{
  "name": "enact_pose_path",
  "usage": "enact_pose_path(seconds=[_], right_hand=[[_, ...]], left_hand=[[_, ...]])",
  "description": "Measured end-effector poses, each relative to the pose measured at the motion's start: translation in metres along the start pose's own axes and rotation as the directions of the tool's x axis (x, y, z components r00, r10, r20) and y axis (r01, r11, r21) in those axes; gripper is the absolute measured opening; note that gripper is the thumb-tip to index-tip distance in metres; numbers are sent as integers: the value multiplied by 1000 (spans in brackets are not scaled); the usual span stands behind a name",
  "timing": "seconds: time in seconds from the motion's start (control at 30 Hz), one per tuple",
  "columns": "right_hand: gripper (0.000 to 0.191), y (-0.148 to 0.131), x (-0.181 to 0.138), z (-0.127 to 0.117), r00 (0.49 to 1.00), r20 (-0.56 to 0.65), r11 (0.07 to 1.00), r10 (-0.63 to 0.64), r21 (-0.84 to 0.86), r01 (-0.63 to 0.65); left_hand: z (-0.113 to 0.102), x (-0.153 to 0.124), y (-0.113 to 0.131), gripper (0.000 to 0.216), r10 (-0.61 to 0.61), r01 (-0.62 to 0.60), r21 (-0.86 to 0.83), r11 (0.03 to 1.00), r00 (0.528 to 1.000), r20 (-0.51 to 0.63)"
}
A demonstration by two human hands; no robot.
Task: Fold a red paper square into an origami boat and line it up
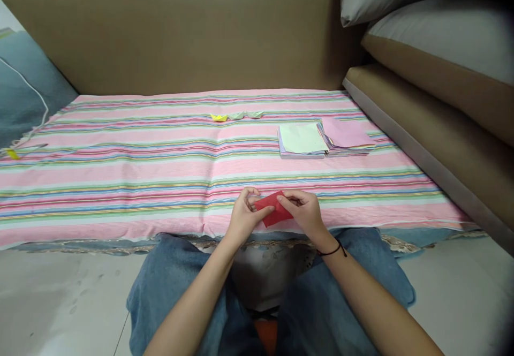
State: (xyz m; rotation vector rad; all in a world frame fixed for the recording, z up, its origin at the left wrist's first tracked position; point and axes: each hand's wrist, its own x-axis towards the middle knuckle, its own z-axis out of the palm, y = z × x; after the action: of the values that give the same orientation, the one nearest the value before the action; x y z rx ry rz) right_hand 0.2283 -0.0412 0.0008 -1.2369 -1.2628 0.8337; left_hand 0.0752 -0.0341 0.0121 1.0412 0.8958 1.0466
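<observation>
- Red folded paper (278, 217): it is sitting nearer the wearer than the pale-green-topped paper stack (303, 139) and slightly to its left, over the striped cloth (160, 168); cannot tell if it is touching the cloth.
- Left hand (244, 214): pinching the paper's left part, thumb lying on top.
- Right hand (307, 212): gripping the upper right corner between thumb and fingers.
- Risk, creasing: uneven thumb pressure could be setting a skewed fold, since both thumbs are bearing on a small area.
- Risk, tearing: opposed pulling could be splitting thin paper near a crease.
- Risk, slipping: a loosening left pinch could be letting the sheet swing from one corner.
- Orientation: its longer axis, only slightly longer, is running left to right, the right end tilting away from the wearer, toward the stack; layers and fold openings are staying unreadable under the thumbs.
</observation>
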Motion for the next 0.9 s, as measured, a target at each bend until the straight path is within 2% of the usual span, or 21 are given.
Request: enact_pose_path(seconds=[0.27, 0.43, 0.57, 0.7, 0.9], right_hand=[[16, -2, 2, -2, 1000, 26, 1000, -10, 21, 9], [17, -4, 2, -3, 997, 52, 998, -49, 27, 48], [12, -6, -2, -2, 980, 84, 971, -182, -140, 193], [11, -8, -4, -1, 927, 112, 870, -358, -322, 375], [11, -7, -3, -3, 914, 96, 844, -395, -355, 402]], left_hand=[[0, -1, 5, 47, -27, 27, 11, 1000, 1000, -15], [-2, -2, 5, 42, 53, -53, 72, 996, 999, 2], [-3, -4, 3, 40, 148, -149, 156, 976, 989, 17], [-2, -7, 3, 39, 186, -187, 181, 966, 982, 27], [-1, -5, 5, 43, 98, -99, 72, 992, 995, 16]])
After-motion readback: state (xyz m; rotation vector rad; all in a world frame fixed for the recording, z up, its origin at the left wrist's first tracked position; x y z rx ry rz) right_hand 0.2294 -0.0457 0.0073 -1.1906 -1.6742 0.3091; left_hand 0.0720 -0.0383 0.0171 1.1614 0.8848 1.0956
